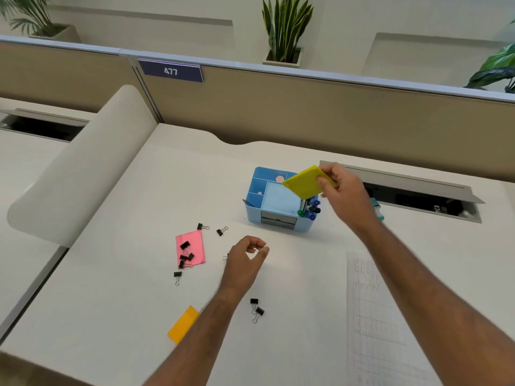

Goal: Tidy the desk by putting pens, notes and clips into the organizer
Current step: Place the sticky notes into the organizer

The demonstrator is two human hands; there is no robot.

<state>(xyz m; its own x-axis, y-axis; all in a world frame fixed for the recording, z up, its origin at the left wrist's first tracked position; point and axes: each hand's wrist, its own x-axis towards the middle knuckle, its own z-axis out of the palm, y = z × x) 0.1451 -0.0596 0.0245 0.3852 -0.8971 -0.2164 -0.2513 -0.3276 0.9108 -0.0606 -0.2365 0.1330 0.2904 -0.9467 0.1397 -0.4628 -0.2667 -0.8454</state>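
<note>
The right hand [341,188] pinched the yellow note pad [305,182] above the organizer [274,200], best lowered flat into the large compartment; the left hand [246,259] hovered loosely curled, empty.

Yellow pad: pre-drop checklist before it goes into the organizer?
1. Grip: right hand pinches the yellow pad at its edge. Ok.
2. Position: pad hangs tilted above the organizer. Ok.
3. Target bay: the large middle compartment shows a pale blue surface; whether that is floor or another pad, cannot tell.
4. Neighbours: pens stand in the right-hand bay just under the pad; may snag. Not ok.
5. Left hand: loosely curled above the desk, holding nothing visible, away from the organizer. Ok.
6. Left to do: pink pad, orange pad and binder clips are on the desk. Not ok.
</note>
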